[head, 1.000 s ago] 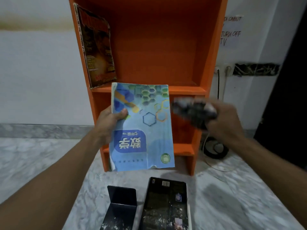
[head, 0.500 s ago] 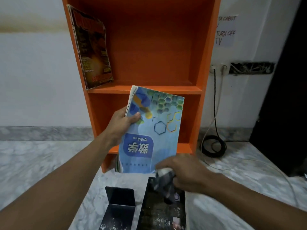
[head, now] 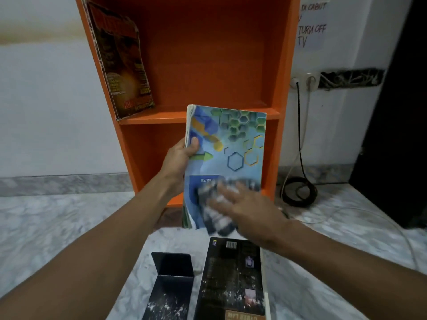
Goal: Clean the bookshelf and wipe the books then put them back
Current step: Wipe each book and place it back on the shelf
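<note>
Since half a second ago the right hand (head: 248, 207) has been raised from the black book (head: 232, 280) on the floor and the cloth (head: 217, 204) is now pressed flat against the lower cover of the blue book (head: 225, 158); the blue book has been turned more squarely to the camera.

Taking the orange bookshelf (head: 285, 93) as landmark: nearest the camera, well in front of it, a black metal bookend (head: 172, 277) is seen on the marble floor (head: 46, 227), and just beside it the black book is laid flat, back cover up. Closer to the bookshelf, the blue book is held upright in front of the lower compartment. Its left edge is gripped by the left hand (head: 178, 162), thumb on the cover and fingers closed behind. The right hand is blurred; its fingers are spread over the dark cloth, which is held against the cover. On the upper shelf board, a dark magazine (head: 120, 58) is leaned against the left wall of the bookshelf. To the right of the bookshelf, a coiled black cable (head: 299, 191) is seen on the floor below a wall socket (head: 305, 82).
</note>
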